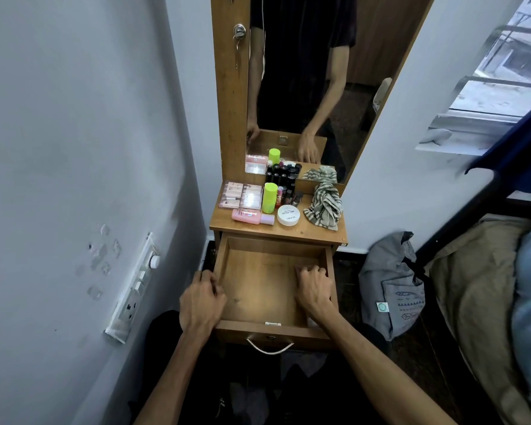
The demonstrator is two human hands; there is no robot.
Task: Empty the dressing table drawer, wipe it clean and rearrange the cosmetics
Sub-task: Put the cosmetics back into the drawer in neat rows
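Head view: I see the drawer [267, 286] pulled out and bare. My left hand [201, 302] grips its left wall; my right hand [314, 286] rests inside, fingers curled on nothing. Cosmetics [258, 200] and cloth [325, 207] sit on the tabletop [304, 233].

Dim daylight is entering from the window [500, 75] far right of the right hand [314, 291], edges bending and blurring.
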